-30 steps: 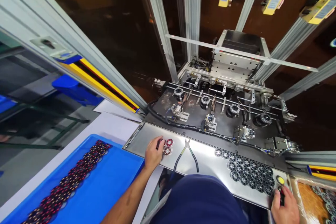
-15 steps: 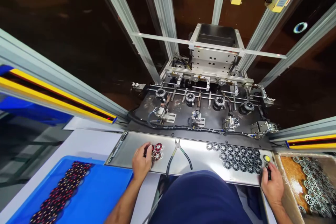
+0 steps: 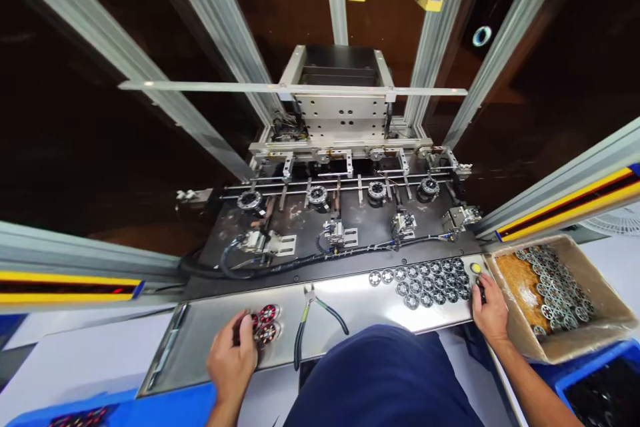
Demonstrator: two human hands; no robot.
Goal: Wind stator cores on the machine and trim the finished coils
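Note:
On the left of the metal shelf (image 3: pixel 200 340), my left hand (image 3: pixel 233 353) curls around a small dark button-like part, mostly hidden by the fingers. Right beside it lie several round red-and-black wound parts (image 3: pixel 269 313). My right hand (image 3: pixel 491 312) sits at the shelf's right end, thumb and fingers around a black button-like part (image 3: pixel 481 292) just below a yellow button (image 3: pixel 476 268). Rows of dark round slotted parts (image 3: pixel 424 283) lie to the left of that hand. Cutting pliers (image 3: pixel 311 313) with dark green handles rest between the two groups, touched by neither hand.
Beyond the shelf stands a machine bed with several round holders (image 3: pixel 318 197) and small metal fixtures (image 3: pixel 340 233). Yellow light-curtain bars (image 3: pixel 575 201) flank the opening. A lined box (image 3: pixel 580 340) of metal rings is at right; a blue tray (image 3: pixel 185 407) is at lower left.
The view has swung to the right, so the machine and shelf appear further left and more of the box shows. Both hands keep their places on the shelf.

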